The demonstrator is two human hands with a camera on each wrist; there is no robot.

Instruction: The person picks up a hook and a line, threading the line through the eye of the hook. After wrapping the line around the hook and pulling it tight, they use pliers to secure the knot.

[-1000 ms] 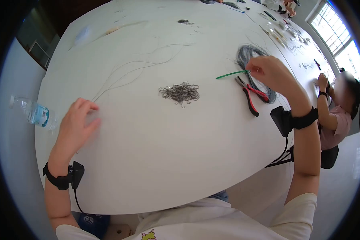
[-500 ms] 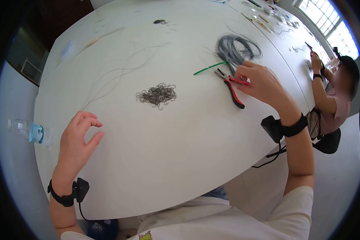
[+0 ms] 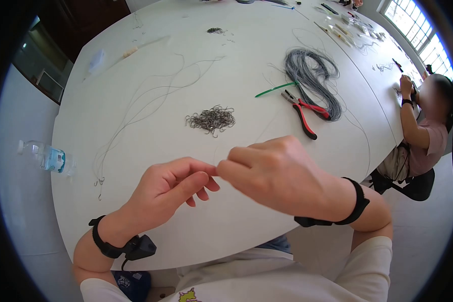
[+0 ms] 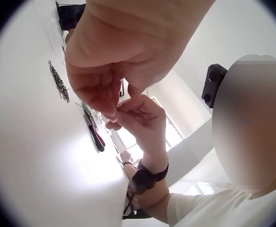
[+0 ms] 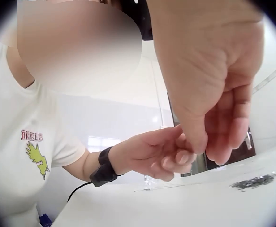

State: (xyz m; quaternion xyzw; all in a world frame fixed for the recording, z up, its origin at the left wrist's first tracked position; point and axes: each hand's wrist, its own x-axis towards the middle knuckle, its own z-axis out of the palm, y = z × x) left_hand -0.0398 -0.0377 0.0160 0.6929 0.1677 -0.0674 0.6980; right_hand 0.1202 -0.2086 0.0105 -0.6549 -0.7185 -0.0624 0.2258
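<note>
In the head view the left hand (image 3: 171, 194) and right hand (image 3: 282, 176) meet fingertip to fingertip above the near part of the table. The right hand's thumb and index pinch together; a faint thin strand (image 3: 269, 126) shows just beyond them, its end hidden. The left index finger reaches to the right fingertips, its other fingers loosely bent, with no object visible in them. In the right wrist view the right thumb presses close beside the left fingertips (image 5: 183, 158). Beyond the hands lies a pile of small dark hooks (image 3: 211, 120).
Red-and-black pliers (image 3: 302, 118) lie beside a grey strand bundle (image 3: 312, 75) with a green tie (image 3: 277, 89). Loose strands with hooks (image 3: 99, 185) lie at left, near a plastic bottle (image 3: 50, 157). A smaller dark pile (image 3: 215, 30) is farther back. Another person (image 3: 428, 121) sits at right.
The right hand has left the strand bundle and pliers and come toward the body. The left hand has moved right from the loose strands, so the fingertips of both hands now meet.
</note>
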